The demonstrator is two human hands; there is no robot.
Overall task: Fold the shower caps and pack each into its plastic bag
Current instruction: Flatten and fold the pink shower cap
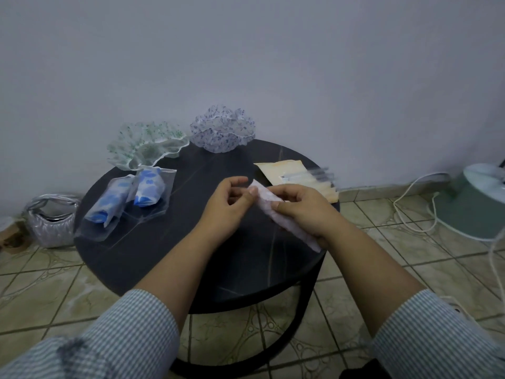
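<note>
My right hand (pixel 303 212) grips a folded pink-white shower cap (pixel 266 199), rolled into a long strip, above the round dark table (pixel 240 269). My left hand (pixel 228 203) is at the strip's upper end, thumb and fingers curled and pinching it; whether a clear bag is between the fingers I cannot tell. Two blue-patterned caps lie packed in clear plastic bags (pixel 149 194) (pixel 108 212) at the table's left. A green-flowered cap (pixel 144 143) and a purple-flowered cap (pixel 222 132) lie unfolded at the far edge.
A beige packet with spare clear bags (pixel 296 176) lies at the table's right. On the tiled floor a silver bag (pixel 52 220) stands at the left. At the right stand a pale green fan base (pixel 475 206) and white cables (pixel 410 198). A wall rises close behind the table.
</note>
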